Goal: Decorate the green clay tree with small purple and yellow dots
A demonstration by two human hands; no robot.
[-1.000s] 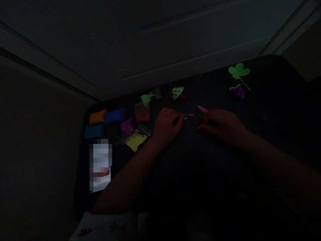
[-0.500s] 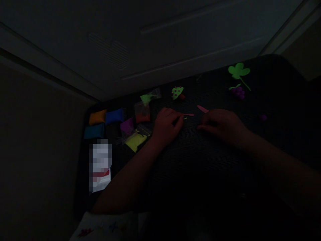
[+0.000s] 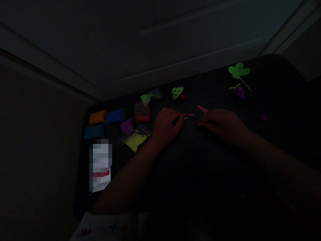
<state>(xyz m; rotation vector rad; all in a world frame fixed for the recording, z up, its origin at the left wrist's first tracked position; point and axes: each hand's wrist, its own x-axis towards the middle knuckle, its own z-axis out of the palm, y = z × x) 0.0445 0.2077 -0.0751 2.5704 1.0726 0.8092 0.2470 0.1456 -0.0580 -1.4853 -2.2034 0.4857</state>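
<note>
The scene is very dark. My left hand (image 3: 167,127) rests on the black table (image 3: 190,157) with its fingers curled, pinching a tiny yellow-green bit of clay (image 3: 185,118) beside a thin pink modelling stick (image 3: 188,114). My right hand (image 3: 220,124) lies on the table a little to the right, fingers bent and pressed down; what is under them is hidden. A pink plastic knife (image 3: 202,108) lies just behind it.
Clay packets lie at the left: orange (image 3: 97,117), blue (image 3: 114,115), teal (image 3: 94,131), purple (image 3: 127,126), red (image 3: 142,113), green (image 3: 147,97), yellow (image 3: 135,141). A green spotted clay mushroom (image 3: 178,92), a green clover (image 3: 239,71), purple grapes (image 3: 238,92) and a purple ball (image 3: 263,117) sit behind.
</note>
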